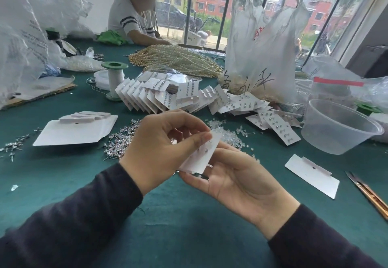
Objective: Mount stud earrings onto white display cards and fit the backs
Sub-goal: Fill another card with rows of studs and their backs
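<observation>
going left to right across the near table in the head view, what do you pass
stack of blank cards → pile of studs → left hand → held card → right hand → single blank card → scissors

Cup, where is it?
In the head view, the clear cup stands on the table's right side, just right of the finished cards and beyond a blank card.

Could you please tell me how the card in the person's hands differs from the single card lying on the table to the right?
The held card is tilted, pinched by the left hand with the right hand beneath; the lying card rests flat on the green table. The held card carries at least one stud; the lying card shows none. Both are white.
</observation>
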`<state>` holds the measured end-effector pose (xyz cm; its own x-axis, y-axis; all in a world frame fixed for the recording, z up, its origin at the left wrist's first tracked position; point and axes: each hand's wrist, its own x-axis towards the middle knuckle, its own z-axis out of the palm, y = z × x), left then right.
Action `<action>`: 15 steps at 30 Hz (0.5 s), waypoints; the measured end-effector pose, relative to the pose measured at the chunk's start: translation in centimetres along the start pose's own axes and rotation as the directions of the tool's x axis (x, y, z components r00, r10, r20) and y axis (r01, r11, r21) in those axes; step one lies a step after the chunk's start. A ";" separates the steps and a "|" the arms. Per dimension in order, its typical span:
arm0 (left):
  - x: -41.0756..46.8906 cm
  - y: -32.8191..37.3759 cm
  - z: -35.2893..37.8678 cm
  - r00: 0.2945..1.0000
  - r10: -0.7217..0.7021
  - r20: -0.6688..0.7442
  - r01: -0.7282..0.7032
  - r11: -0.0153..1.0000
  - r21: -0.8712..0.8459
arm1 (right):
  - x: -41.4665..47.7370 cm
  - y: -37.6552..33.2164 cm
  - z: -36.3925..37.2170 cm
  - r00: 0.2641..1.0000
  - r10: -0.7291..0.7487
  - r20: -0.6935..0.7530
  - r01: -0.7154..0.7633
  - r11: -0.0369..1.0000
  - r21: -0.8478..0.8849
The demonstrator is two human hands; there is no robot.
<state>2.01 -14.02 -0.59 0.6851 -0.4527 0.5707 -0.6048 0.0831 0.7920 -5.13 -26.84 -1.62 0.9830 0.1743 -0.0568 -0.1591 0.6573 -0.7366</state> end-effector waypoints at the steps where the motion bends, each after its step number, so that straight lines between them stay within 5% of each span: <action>1: 0.0 0.0 0.0 1.000 -0.001 -0.001 0.001 1.000 0.002 | 0.0 0.0 -0.1 1.000 0.002 -0.007 -0.002 1.000 -0.004; 15: -0.3 -0.1 0.4 0.998 -0.054 -0.022 0.054 0.999 0.000 | 0.1 0.2 -0.1 1.000 0.026 -0.018 -0.026 1.000 -0.011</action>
<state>1.69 -14.22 -0.94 0.7256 -0.4369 0.5316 -0.5670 0.0581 0.8217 -5.03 -26.80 -1.83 0.9800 0.1786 -0.0879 -0.1840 0.6442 -0.7424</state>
